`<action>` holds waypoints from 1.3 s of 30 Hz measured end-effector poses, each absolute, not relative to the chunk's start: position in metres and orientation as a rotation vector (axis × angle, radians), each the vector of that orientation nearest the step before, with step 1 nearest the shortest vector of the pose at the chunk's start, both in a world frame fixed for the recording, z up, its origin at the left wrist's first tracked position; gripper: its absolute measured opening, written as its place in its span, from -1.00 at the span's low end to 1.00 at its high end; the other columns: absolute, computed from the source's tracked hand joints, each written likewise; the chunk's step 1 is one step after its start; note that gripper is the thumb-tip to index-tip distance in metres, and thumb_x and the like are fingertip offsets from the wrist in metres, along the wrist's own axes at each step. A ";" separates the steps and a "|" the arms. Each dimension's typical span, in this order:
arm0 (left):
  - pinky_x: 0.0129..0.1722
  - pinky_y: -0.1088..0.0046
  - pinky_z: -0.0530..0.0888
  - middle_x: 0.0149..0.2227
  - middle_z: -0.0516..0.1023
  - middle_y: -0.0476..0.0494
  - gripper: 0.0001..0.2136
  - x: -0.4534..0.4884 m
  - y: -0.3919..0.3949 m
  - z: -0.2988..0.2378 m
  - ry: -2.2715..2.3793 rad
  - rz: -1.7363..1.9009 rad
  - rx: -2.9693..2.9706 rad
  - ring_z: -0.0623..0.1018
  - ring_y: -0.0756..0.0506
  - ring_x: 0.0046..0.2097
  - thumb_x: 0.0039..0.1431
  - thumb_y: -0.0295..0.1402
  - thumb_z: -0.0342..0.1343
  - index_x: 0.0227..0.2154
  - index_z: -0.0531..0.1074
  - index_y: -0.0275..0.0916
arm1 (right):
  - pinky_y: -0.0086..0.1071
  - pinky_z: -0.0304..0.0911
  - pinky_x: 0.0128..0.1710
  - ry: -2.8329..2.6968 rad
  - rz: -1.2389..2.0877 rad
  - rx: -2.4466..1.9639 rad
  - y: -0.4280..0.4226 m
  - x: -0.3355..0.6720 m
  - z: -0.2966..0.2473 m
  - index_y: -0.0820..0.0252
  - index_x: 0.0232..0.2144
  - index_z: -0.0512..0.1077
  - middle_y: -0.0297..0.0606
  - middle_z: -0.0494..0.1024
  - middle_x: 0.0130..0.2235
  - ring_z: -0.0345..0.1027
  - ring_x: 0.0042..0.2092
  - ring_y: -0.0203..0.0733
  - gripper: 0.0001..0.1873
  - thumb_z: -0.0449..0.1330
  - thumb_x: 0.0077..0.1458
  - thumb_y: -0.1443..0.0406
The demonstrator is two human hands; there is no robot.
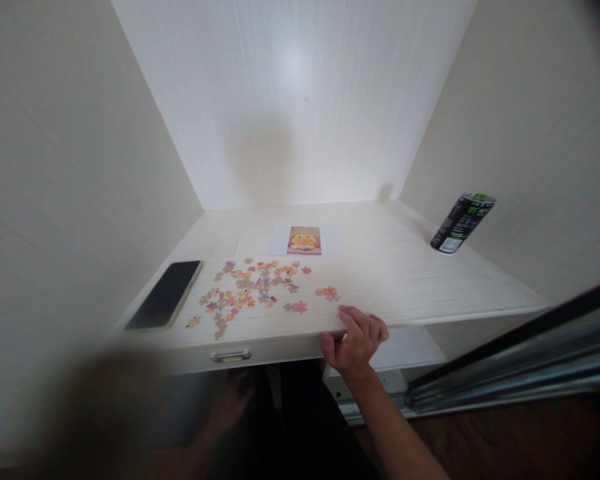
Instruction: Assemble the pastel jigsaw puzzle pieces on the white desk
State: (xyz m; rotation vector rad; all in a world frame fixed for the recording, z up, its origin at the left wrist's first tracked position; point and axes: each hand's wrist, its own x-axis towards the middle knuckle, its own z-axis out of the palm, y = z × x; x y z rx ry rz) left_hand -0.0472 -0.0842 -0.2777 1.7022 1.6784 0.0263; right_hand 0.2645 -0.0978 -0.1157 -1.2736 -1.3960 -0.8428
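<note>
My right hand [357,339] rests at the front edge of a white desk [405,287]. Its fingers lie over the top, slightly bent, with the thumb apart against the front face; no loose object shows in it. Close to its fingertips are a joined pair of pink puzzle pieces [297,307] and a small orange cluster [328,293]. Many loose jigsaw pieces [245,283] are scattered to the left. Below the desk, over my dark-clothed legs, my left hand [235,393] is dim and blurred, so its fingers cannot be made out.
A phone [164,295] lies at the desk's left side. Towards the back is a picture card [304,241] with a yellow figure. On the right stands a black drink can [461,223]. A drawer handle [231,357] is on the front, and panels enclose the desk's sides and back.
</note>
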 end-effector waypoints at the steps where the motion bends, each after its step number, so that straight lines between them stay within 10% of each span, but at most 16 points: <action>1: 0.28 -0.02 0.17 0.28 0.26 -0.31 -0.51 -0.045 -0.087 -0.280 1.658 -0.002 1.712 0.28 -0.26 0.28 0.28 -0.21 0.08 0.21 0.24 -0.28 | -0.07 0.10 -0.02 -1.400 -0.838 -1.279 -0.098 0.265 -0.116 0.17 -0.03 0.27 -0.13 0.55 -0.20 0.38 -0.15 -0.04 -0.60 0.10 0.15 0.10; 6: 0.31 0.29 0.15 0.30 0.26 -0.33 -0.43 -0.047 -0.094 -0.284 1.590 -0.111 1.730 0.24 -0.23 0.32 0.15 -0.13 0.06 0.17 0.33 -0.36 | -0.06 0.09 -0.02 -1.411 -0.847 -1.295 -0.100 0.265 -0.114 0.18 -0.07 0.29 -0.12 0.55 -0.20 0.39 -0.16 -0.04 -0.64 0.10 0.15 0.11; 32: 0.31 0.27 0.14 0.30 0.27 -0.26 -0.36 -0.040 -0.107 -0.253 1.398 -0.254 1.823 0.25 -0.20 0.32 0.20 0.02 -0.09 0.23 0.28 -0.27 | -0.06 0.09 0.03 -1.519 -0.683 -1.374 -0.117 0.265 -0.102 0.18 -0.15 0.38 -0.09 0.55 -0.09 0.34 -0.04 -0.01 -0.73 0.11 0.17 0.15; 39: 0.35 0.00 -0.05 0.41 -0.07 -0.14 -0.29 -0.024 -0.120 -0.250 1.339 -0.415 1.848 -0.18 -0.37 0.41 0.04 0.11 0.08 0.22 0.32 -0.13 | -0.12 0.08 -0.03 -1.456 -0.649 -1.460 -0.118 0.259 -0.096 0.18 -0.19 0.40 -0.13 0.55 -0.13 0.33 -0.10 -0.05 -0.78 0.15 0.15 0.18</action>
